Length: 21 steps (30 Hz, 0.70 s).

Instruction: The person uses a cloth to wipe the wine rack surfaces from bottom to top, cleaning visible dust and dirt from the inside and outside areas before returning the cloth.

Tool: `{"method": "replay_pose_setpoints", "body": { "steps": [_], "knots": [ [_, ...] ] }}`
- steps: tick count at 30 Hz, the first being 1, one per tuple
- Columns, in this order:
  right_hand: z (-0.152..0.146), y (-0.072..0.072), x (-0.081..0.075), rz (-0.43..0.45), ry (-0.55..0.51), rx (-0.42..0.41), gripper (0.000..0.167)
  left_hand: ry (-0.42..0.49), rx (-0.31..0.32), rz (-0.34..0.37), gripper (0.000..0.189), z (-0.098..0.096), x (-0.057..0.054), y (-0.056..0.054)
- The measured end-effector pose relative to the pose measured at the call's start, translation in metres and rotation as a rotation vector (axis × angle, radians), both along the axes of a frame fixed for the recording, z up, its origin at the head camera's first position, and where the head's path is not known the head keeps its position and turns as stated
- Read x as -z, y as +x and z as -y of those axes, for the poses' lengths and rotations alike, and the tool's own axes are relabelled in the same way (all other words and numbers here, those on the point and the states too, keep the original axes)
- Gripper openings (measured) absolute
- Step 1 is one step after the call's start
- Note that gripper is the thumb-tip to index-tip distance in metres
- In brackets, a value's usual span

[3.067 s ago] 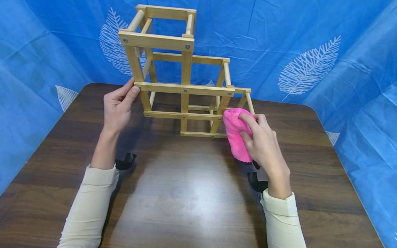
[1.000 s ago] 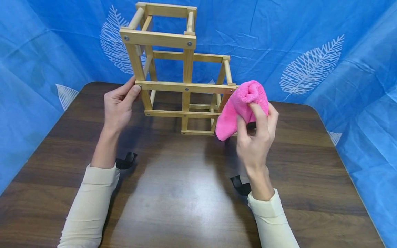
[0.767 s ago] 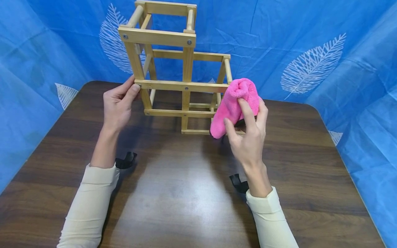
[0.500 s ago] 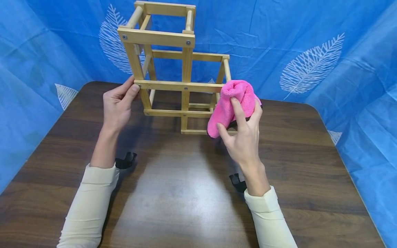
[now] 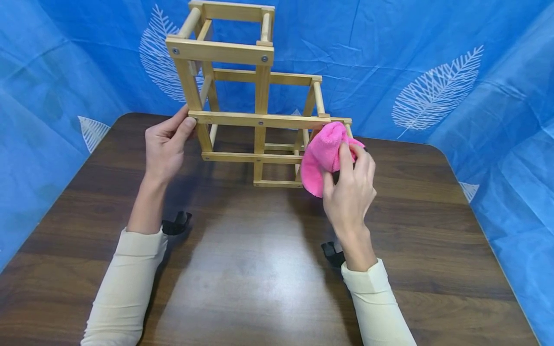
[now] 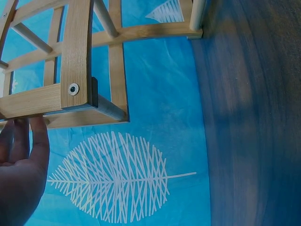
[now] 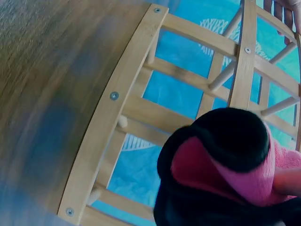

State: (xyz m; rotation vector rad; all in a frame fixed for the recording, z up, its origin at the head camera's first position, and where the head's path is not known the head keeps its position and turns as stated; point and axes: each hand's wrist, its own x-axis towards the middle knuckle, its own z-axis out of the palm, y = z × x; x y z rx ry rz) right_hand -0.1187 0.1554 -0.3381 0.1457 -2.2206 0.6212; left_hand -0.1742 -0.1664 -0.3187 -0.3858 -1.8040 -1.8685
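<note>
Here's the left hand (image 5: 165,146), its grip pinching the light, honey-coloured wooden rack of stepped square tiers (image 5: 229,118), thumb on the front at the near end of the middle rail, fingers tucked behind; and over at the far end of that same rail, the right hand (image 5: 348,197) has a bright pink, fluffy cloth with dark edging (image 5: 322,151) bunched between thumb and fingers! The rack stands on the brown wood-grain counter (image 5: 242,269), reaching from the left grip across to the right one, and the cloth sits just ahead of the right grip, over the front post below the rail's end. Whether it presses the wood all along, the folds hide. This looks like wiping, and to do it well, the left grip wants to hold firm, since a tall, open frame like this could rock or slide under a sideways rub. The right grip would do best folding the pink pile fully round the post, so every face gets touched, with light, even strokes along the grain. And watch that dark edging, loose beside the right grip: it might snag on a screw head (image 5: 260,123) or corner!
</note>
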Motion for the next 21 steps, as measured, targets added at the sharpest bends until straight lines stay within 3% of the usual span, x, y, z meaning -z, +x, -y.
{"method": "replay_pose_setpoints", "body": {
  "steps": [5,11,15,21],
  "knots": [
    [-0.006,-0.002,0.000,-0.058,-0.009,0.009,0.035,0.011,0.007,-0.004,0.030,0.000,0.000,0.000],
    [-0.009,-0.004,0.002,0.015,-0.029,-0.155,0.042,-0.028,-0.020,-0.015,0.031,0.000,0.002,-0.001],
    [-0.008,-0.006,0.006,-0.022,-0.045,-0.232,0.041,-0.045,-0.030,-0.010,0.031,0.001,0.002,-0.001],
    [-0.005,-0.008,0.010,-0.135,-0.043,-0.280,0.078,-0.046,-0.024,-0.013,0.032,0.000,0.001,-0.001]
  ]
}}
